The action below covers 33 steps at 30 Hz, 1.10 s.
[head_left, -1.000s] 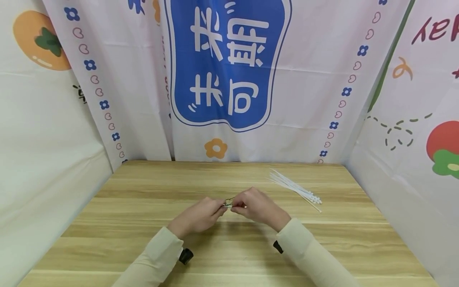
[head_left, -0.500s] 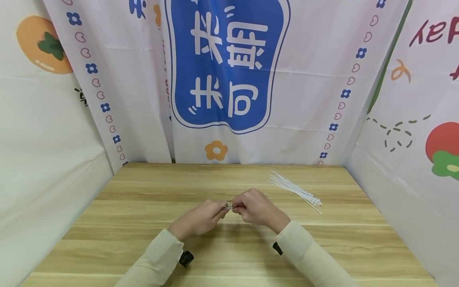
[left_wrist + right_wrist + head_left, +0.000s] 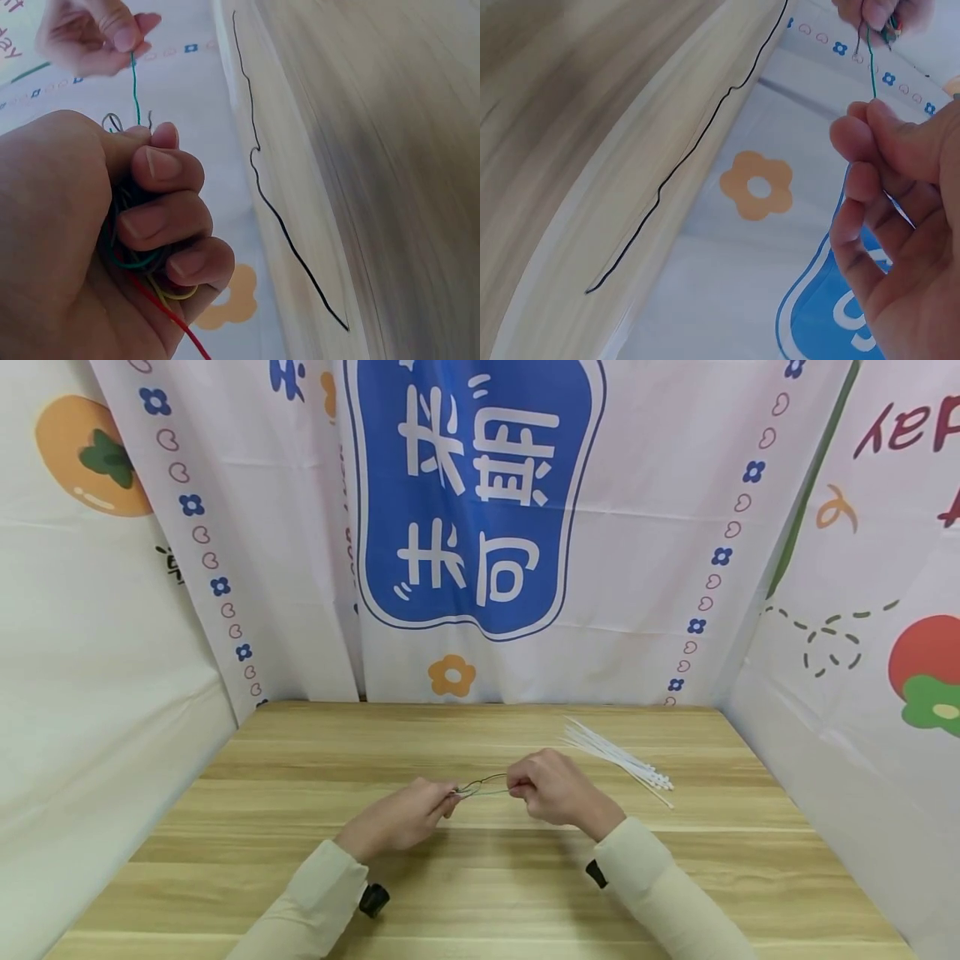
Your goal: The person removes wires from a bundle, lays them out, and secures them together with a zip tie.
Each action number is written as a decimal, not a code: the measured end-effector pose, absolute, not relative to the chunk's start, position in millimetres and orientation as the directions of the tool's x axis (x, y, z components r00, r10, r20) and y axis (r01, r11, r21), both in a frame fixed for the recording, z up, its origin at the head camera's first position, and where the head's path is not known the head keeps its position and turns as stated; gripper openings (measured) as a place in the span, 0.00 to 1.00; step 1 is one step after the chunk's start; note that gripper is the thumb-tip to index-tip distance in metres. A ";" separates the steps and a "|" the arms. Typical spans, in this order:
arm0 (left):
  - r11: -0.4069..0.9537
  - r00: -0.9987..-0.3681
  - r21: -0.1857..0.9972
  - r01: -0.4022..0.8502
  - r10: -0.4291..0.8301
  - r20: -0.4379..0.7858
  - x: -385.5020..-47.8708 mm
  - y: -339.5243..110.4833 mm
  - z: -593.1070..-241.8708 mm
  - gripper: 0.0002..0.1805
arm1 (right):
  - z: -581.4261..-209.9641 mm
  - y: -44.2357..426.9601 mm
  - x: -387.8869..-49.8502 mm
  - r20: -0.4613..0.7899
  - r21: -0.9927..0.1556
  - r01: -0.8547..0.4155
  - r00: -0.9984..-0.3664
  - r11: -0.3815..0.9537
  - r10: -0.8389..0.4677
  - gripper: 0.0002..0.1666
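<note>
Hands (image 3: 401,817) part-hiding wires (image 3: 139,261), cable ties (image 3: 617,755) nearby, printed cloth (image 3: 465,502) behind

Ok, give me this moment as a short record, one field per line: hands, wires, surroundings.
Left hand: curled round a wire bundle
Right hand: pinches a green wire
Green wire: spans the gap between the hands
Red wire: trails out of the left hand
Black wire: shows in both wrist views; contact with the table unclear
Cable ties: white, fanned on the table, beyond the right hand
Backdrop: printed cloth
</note>
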State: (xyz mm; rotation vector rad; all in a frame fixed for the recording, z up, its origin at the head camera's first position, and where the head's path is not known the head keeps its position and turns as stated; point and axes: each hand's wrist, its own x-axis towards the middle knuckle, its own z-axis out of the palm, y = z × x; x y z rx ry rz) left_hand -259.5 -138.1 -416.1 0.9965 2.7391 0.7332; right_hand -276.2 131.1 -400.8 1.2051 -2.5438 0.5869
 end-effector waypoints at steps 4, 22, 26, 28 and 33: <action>0.662 -0.772 0.494 0.563 0.635 0.028 -259.2 -145.7 -415.6 0.17 | -402.0 142.1 -278.3 0.384 -0.269 -0.759 -0.649 0.594 -0.656 0.21; 0.618 -0.709 0.464 0.635 0.704 0.033 -256.1 -185.1 -415.7 0.15 | -403.0 197.7 -288.3 0.386 -0.267 -0.663 -0.738 0.699 -0.553 0.18; 0.622 -0.715 0.484 0.616 0.699 0.011 -254.6 -186.6 -412.9 0.15 | -402.5 202.9 -289.9 0.371 -0.282 -0.634 -0.764 0.720 -0.528 0.17; 0.628 -0.722 0.489 0.605 0.692 0.004 -254.1 -188.3 -412.3 0.15 | -402.2 205.3 -290.7 0.357 -0.292 -0.620 -0.777 0.728 -0.518 0.16; 0.618 -0.721 0.509 0.599 0.693 0.007 -254.3 -192.3 -413.1 0.14 | -400.6 210.5 -293.0 0.337 -0.291 -0.593 -0.798 0.750 -0.500 0.15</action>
